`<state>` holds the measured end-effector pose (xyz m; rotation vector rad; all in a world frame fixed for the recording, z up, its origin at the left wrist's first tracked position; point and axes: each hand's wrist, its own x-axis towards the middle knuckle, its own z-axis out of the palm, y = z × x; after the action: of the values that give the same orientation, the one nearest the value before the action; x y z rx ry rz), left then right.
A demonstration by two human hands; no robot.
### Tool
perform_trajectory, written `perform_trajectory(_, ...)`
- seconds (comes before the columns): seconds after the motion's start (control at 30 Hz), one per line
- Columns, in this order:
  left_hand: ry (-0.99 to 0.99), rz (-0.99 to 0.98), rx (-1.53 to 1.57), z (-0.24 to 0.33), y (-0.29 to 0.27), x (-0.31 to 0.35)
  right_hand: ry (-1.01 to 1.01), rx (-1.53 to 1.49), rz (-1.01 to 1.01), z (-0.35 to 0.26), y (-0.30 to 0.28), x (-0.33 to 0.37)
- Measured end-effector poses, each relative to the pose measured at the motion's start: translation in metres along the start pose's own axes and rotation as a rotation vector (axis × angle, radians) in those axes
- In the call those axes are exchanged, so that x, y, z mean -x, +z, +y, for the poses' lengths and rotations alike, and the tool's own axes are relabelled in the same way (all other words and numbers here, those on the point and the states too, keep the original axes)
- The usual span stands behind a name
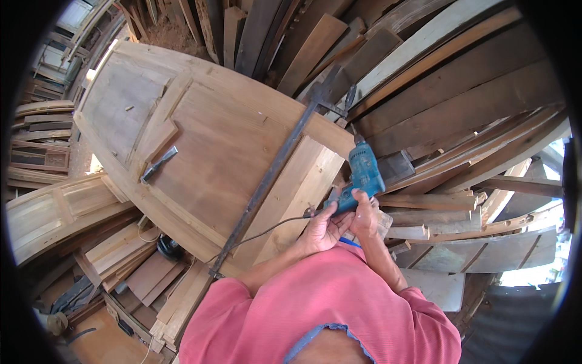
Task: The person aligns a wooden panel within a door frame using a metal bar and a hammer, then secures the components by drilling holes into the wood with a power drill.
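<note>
A blue corded power drill [364,170] is in front of my chest, its chuck pointing away from me at the edge of a panelled wooden door [236,145]. My right hand [364,217] is closed at the drill's grip, thumb on top. From the other side my left hand [321,232] holds the grip's lower end near the cord, palm partly turned up, fingers curled. The dark cord runs left across a pale board [297,182] lying on the door. A long metal bar clamp [267,188] spans the door just left of that board.
A chisel [159,164] lies on the door's left part, beside a loose wood strip [159,142]. Stacked planks [448,103] crowd the far and right sides. Below left are another panelled door [60,209], offcuts and a dark round tool [170,247].
</note>
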<state>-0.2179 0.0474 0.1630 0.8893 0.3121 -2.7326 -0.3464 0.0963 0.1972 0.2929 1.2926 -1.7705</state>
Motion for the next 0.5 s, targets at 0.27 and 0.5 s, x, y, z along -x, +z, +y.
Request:
perform_trajectory(0.27,-0.436,-0.511,-0.68,0.11,-0.016,0.032,-0.169,0.234,0.002,-0.036,-0.001,-0.045)
perform_trajectory(0.5,0.304,0.02,-1.953,0.132,-0.035,-0.06,-0.038,0.473,-0.031,-0.086,0.023,-0.032)
